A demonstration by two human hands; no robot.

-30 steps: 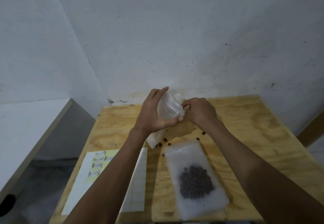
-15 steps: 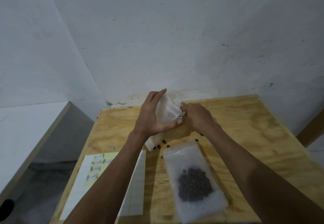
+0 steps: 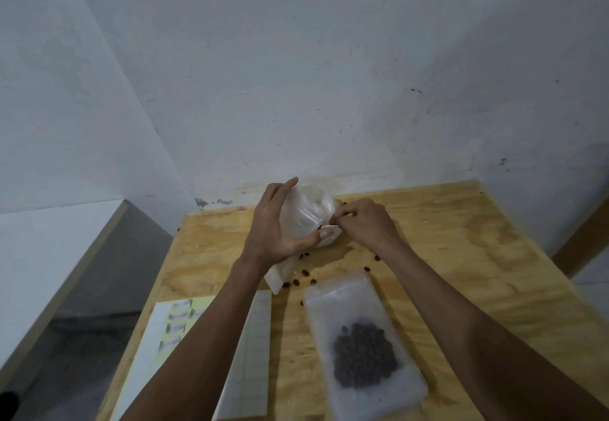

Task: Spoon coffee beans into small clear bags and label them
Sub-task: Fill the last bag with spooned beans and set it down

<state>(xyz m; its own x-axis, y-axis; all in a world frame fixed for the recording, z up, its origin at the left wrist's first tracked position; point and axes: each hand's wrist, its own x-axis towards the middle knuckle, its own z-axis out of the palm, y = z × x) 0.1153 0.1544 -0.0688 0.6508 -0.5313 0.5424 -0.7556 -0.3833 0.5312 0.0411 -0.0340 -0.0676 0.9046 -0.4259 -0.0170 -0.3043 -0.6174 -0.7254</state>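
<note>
Pale plywood bench [image 3: 461, 242] against white wall. Left hand [image 3: 280, 226] grasping small clear plastic bag [image 3: 304, 213] raised above bench; right hand [image 3: 362, 223] fingers pinching its edge. Filled clear bag of dark coffee beans [image 3: 362, 354] flat on bench, near white label sheets [image 3: 253, 348].

A bare makeshift workroom: scuffed white walls [image 3: 329, 74] meet at a corner behind a raw plywood table [image 3: 461, 249].

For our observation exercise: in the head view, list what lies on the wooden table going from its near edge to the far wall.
Bag of coffee beans → loose coffee beans → left hand gripping a clear bag, level with the right hand, whose fingers pinch something small at the bag.
</note>
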